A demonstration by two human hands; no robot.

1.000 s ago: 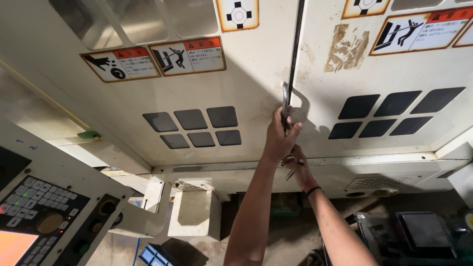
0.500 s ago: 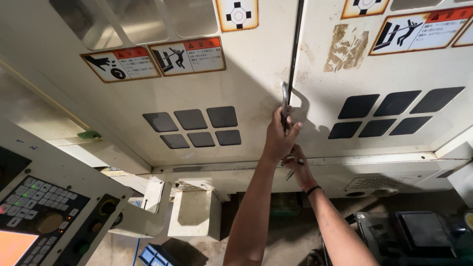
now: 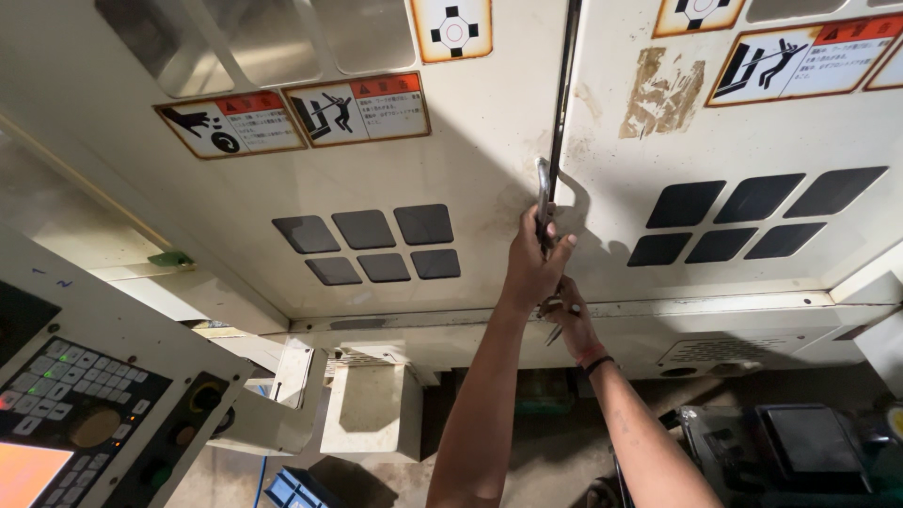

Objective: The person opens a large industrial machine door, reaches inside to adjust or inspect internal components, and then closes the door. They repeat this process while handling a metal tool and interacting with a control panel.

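Cream-painted steel fills my head view: two machine doors (image 3: 451, 179) meeting at a dark seam. My left hand (image 3: 530, 268) is clamped around the lower end of the metal door handle (image 3: 543, 202) just beside that seam. My right hand (image 3: 569, 315) sits just below, fingers closed on a small metal tool (image 3: 555, 331). A control panel (image 3: 75, 423) lies lower left.

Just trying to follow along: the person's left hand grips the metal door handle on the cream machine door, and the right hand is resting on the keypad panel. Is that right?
Not quite. The left hand does grip the metal door handle, but the right hand isn't on the keypad panel. The head view shows it just below the left hand, at the doors' lower edge, holding a small metal object.
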